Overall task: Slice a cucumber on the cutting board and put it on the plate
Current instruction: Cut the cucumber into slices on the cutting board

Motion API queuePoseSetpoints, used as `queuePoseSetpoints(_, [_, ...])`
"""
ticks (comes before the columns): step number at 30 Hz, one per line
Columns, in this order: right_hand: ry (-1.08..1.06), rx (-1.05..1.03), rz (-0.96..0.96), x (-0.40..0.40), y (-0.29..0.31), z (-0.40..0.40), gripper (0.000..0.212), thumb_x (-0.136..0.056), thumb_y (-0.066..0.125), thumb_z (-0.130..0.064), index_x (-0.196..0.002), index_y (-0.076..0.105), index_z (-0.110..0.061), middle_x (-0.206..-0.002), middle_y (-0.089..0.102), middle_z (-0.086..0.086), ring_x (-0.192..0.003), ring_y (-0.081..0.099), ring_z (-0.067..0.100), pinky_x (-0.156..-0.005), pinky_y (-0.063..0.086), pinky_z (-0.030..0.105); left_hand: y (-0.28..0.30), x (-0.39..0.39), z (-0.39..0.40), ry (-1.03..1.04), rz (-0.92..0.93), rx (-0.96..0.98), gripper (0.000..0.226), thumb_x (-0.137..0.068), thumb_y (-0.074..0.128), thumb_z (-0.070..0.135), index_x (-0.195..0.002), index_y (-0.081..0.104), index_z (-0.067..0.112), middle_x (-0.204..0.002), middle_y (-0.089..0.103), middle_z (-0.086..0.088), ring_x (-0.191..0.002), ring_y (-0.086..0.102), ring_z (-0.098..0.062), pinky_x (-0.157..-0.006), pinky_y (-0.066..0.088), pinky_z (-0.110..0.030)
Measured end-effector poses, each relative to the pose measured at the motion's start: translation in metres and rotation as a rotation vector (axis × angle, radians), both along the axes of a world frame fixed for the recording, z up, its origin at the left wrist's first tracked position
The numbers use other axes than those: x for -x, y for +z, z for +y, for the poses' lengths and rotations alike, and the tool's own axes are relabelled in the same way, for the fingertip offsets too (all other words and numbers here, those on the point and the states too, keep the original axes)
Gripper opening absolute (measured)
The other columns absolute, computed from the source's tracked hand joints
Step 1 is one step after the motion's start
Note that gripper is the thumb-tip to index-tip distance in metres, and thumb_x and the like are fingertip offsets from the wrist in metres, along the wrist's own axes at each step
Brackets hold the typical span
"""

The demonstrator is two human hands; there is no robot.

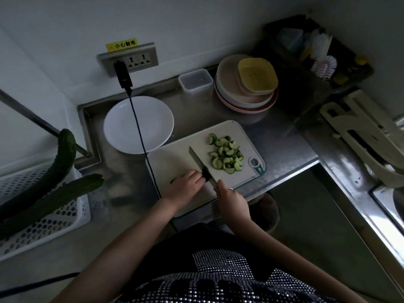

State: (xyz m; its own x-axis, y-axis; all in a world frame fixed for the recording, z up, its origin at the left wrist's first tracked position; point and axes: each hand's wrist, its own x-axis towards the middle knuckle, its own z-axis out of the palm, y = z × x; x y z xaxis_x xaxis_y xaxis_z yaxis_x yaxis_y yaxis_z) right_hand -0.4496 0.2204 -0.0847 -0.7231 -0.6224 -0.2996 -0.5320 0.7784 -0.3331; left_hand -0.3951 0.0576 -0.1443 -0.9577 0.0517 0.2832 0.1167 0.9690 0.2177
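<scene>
A pale cutting board (175, 162) lies on the steel counter. Several half-moon cucumber slices (226, 155) are piled on its right side. My left hand (185, 185) presses down on a short dark piece of cucumber (206, 172), most of it hidden under the fingers. My right hand (229, 196) grips the handle of a knife (197, 159), whose blade rests against the cucumber piece just right of my left fingers. A white plate (122, 127) with nothing on it sits behind and left of the board.
A black cable (142, 138) runs from the wall socket across the plate and board edge. A white perforated basket (43, 215) at left holds two whole cucumbers (63, 158). Stacked plates (244, 95), a clear container (195, 80) and a dish rack (360, 132) stand behind and right.
</scene>
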Motion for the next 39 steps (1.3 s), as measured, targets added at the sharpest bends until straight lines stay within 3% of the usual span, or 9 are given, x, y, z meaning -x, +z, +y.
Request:
queuePoseSetpoints(6, [0.044, -0.109, -0.031, 0.005, -0.001, -0.001, 0.010, -0.099, 0.038, -0.015, -0.109, 0.038, -0.012, -0.092, 0.064, 0.013, -0.084, 0.064, 0.035, -0.057, 0.040, 0.036, -0.002, 0.000, -0.001, -0.020, 0.004, -0.036, 0.021, -0.078, 0.041, 0.010, -0.096, 0.051, 0.008, -0.092, 0.062, -0.011, -0.093, 0.046, -0.023, -0.053, 0.055, -0.036])
queuePoseSetpoints(13, [0.029, -0.097, -0.036, 0.005, -0.002, -0.001, 0.007, -0.099, 0.039, -0.017, -0.106, 0.037, -0.014, -0.092, 0.064, 0.012, -0.084, 0.064, 0.035, -0.060, 0.046, 0.040, -0.004, 0.001, -0.002, -0.020, -0.006, -0.049, 0.021, -0.078, 0.040, 0.011, -0.098, 0.046, 0.010, -0.096, 0.057, -0.009, -0.094, 0.046, -0.023, -0.054, 0.055, -0.037])
queuePoseSetpoints(17, [-0.045, -0.015, -0.065, 0.004, 0.002, 0.002, 0.011, -0.101, 0.036, -0.027, -0.097, 0.035, -0.016, -0.087, 0.064, 0.014, -0.080, 0.063, 0.036, -0.062, 0.051, 0.043, -0.001, -0.001, -0.001, 0.003, -0.027, -0.032, 0.021, -0.076, 0.043, 0.011, -0.092, 0.056, 0.009, -0.094, 0.053, -0.006, -0.090, 0.046, -0.021, -0.048, 0.053, -0.035])
queuePoseSetpoints(23, [-0.121, 0.125, -0.028, 0.001, 0.011, 0.002, 0.018, -0.102, 0.034, -0.032, -0.095, 0.036, -0.015, -0.077, 0.061, 0.012, -0.072, 0.062, 0.037, -0.056, 0.047, 0.041, 0.003, 0.000, -0.002, 0.022, 0.000, -0.082, 0.031, -0.075, 0.041, 0.013, -0.084, 0.069, 0.003, -0.085, 0.064, -0.010, -0.088, 0.045, -0.020, -0.056, 0.055, -0.030])
queuePoseSetpoints(28, [-0.035, 0.086, -0.013, -0.003, 0.008, 0.001, 0.019, -0.103, 0.033, -0.032, -0.096, 0.038, -0.015, -0.070, 0.051, 0.004, -0.072, 0.062, 0.035, -0.054, 0.036, 0.034, 0.006, -0.001, -0.002, 0.034, -0.007, -0.088, 0.032, -0.075, 0.043, 0.014, -0.087, 0.071, 0.005, -0.083, 0.063, -0.009, -0.086, 0.045, -0.019, -0.061, 0.053, -0.029])
queuePoseSetpoints(32, [-0.007, 0.037, -0.027, -0.003, 0.006, -0.001, 0.016, -0.102, 0.034, -0.031, -0.098, 0.037, -0.016, -0.084, 0.064, 0.014, -0.078, 0.063, 0.036, -0.058, 0.040, 0.036, 0.008, -0.003, -0.002, 0.041, -0.019, -0.099, 0.031, -0.077, 0.043, 0.015, -0.091, 0.069, 0.004, -0.088, 0.062, -0.009, -0.090, 0.046, -0.020, -0.067, 0.053, -0.031])
queuePoseSetpoints(39, [0.029, -0.087, -0.038, -0.002, 0.001, -0.004, 0.007, -0.100, 0.038, -0.018, -0.105, 0.036, -0.014, -0.091, 0.064, 0.014, -0.084, 0.064, 0.035, -0.057, 0.039, 0.035, 0.009, -0.002, -0.002, 0.037, -0.075, -0.122, 0.037, -0.072, 0.038, 0.011, -0.093, 0.067, 0.001, -0.091, 0.063, -0.012, -0.091, 0.044, -0.022, -0.069, 0.055, -0.032])
